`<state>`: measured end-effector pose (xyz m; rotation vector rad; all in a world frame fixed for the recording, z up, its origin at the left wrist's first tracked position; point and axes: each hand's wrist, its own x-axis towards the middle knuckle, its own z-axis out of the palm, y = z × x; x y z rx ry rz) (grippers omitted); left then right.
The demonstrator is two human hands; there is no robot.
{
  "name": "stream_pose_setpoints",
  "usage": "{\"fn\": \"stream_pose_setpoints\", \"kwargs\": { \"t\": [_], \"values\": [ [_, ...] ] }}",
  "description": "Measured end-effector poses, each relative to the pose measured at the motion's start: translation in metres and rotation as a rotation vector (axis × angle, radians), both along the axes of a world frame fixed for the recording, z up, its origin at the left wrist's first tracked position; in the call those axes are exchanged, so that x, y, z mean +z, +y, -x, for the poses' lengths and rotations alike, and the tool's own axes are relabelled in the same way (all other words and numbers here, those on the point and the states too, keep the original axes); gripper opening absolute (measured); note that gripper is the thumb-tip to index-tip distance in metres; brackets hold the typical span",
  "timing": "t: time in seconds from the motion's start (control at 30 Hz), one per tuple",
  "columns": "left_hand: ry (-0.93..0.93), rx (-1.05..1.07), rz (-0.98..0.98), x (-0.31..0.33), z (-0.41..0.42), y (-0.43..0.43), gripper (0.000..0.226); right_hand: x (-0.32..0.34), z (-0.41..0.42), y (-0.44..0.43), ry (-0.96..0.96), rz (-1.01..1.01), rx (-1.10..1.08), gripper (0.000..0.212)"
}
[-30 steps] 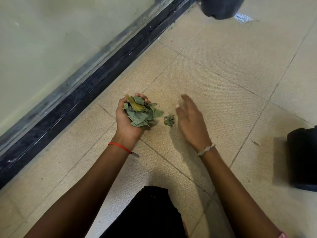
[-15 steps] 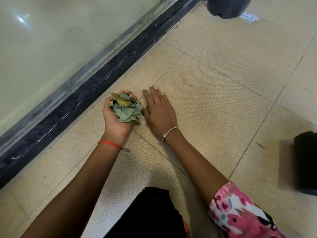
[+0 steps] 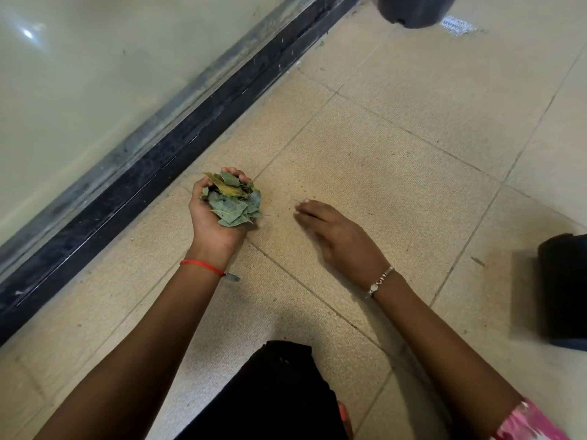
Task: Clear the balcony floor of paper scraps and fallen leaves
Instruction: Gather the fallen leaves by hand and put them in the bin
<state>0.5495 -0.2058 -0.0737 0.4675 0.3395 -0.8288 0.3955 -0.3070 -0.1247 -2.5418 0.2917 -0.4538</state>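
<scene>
Progress: leaves (image 3: 233,200) gathered in a heap in the left hand (image 3: 211,223), which is low over the floor (image 3: 397,154) near the dark window track (image 3: 158,160). Only fine grit shows on the tiles between the hands. Probably left to do: a paper scrap (image 3: 457,26) far off, beside the dark pot (image 3: 413,9). Left grip: palm up, fingers cupped round the heap. Right hand (image 3: 336,233): palm down, fingers straight, low on the tile, holding nothing.
</scene>
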Motion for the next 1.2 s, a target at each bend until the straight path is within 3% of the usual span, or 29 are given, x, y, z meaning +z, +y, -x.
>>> {"fn": "stream_pose_setpoints", "kwargs": {
  "t": [0.1, 0.27, 0.43, 0.5, 0.53, 0.6, 0.67, 0.7, 0.83, 1.07, 1.2],
  "values": [
    [0.004, 0.010, 0.004, 0.003, 0.003, -0.003, 0.029, 0.007, 0.017, -0.006, -0.061, -0.004, -0.022, 0.025],
    [0.001, 0.014, 0.014, 0.005, 0.003, -0.006, 0.029, 0.006, 0.014, -0.005, -0.001, 0.194, -0.039, 0.010],
    [0.028, 0.014, 0.024, 0.007, 0.006, -0.005, 0.028, 0.002, -0.010, -0.013, 0.001, 0.213, -0.162, 0.018],
    [0.020, 0.003, 0.018, 0.008, 0.007, -0.005, 0.027, 0.015, -0.020, -0.022, -0.146, -0.162, -0.400, 0.017],
    [0.024, -0.002, 0.021, 0.009, 0.007, -0.005, 0.026, 0.023, -0.023, -0.029, -0.226, -0.478, -0.572, 0.015],
    [0.039, 0.010, 0.034, 0.008, 0.004, -0.005, 0.022, 0.040, -0.023, -0.043, -0.388, -1.317, -0.802, 0.012],
    [0.038, 0.021, 0.026, 0.005, 0.001, -0.004, 0.016, 0.049, -0.017, -0.051, -0.579, -2.002, -0.743, 0.014],
    [0.037, 0.019, 0.027, 0.005, 0.002, -0.004, 0.014, 0.052, -0.013, -0.053, -0.641, -2.168, -0.680, 0.016],
    [0.046, -0.007, 0.032, 0.005, 0.007, -0.005, 0.025, 0.060, -0.003, -0.050, -0.705, -2.269, -0.560, 0.021],
    [0.039, -0.048, 0.025, 0.004, 0.009, -0.008, 0.027, 0.060, 0.002, -0.052, -0.571, -2.271, -0.685, 0.010],
    [0.061, -0.034, 0.044, 0.001, 0.008, -0.009, 0.028, 0.052, -0.002, -0.051, -0.508, -2.290, -0.712, 0.027]
  ]
}}
